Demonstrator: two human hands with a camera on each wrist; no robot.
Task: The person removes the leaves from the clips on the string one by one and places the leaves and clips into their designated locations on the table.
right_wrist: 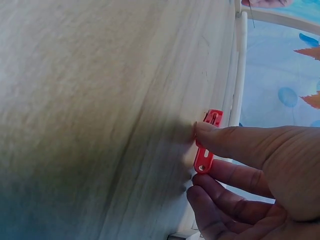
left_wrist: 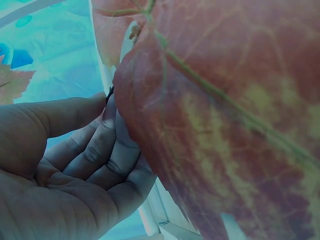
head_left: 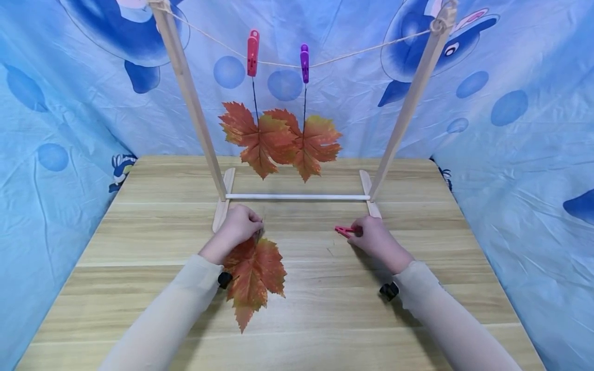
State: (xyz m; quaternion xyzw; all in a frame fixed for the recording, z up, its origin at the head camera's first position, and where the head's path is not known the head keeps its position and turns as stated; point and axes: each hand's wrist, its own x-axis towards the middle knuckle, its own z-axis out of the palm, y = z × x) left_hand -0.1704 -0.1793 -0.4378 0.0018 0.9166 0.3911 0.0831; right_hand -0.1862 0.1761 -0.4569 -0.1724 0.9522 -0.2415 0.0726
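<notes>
My left hand pinches the thin dark stem of an orange-red maple leaf between thumb and forefinger. The leaf blade spreads toward the near side of the table and fills much of the left wrist view. To the right, my right hand holds a red clothespin between thumb and fingers, just above the tabletop. Two similar leaves hang from a string: one by a red clothespin, the other, a leaf, by a purple clothespin. Their blades overlap.
A wooden frame has two uprights, left and right, with the string tied between their tops. A pale crossbar joins its feet low down, beyond both hands. Blue patterned cloth surrounds the wooden table.
</notes>
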